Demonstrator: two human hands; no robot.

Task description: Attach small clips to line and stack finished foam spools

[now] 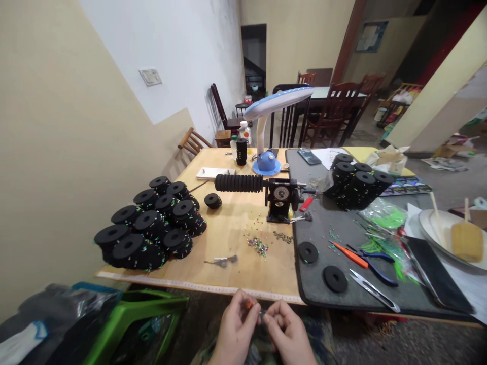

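Note:
Below the table's front edge, my left hand point(236, 327) is closed in a pinch, and a small orange bit point(249, 305) shows between its fingers. My right hand point(286, 328) pinches right beside it, fingertips nearly touching the left ones. Something tiny and dark sits between the two, too small to name. Ahead on the wood lie a pile of small coloured beads point(258, 246), some small metal pieces point(282, 236) and thin threaders with grey ends point(222, 261). Behind them stands a small black winding machine point(279, 198) with a row of black foam spools point(239, 183) on its shaft.
Stacks of black foam spools point(131, 247) fill the table's left; more spools point(363, 178) stand back right. A blue lamp point(266, 163) is behind the machine. On the grey mat lie two foam discs point(335, 279), an orange-handled tool point(352, 255), pliers point(380, 263), tweezers point(375, 290) and a phone point(437, 274).

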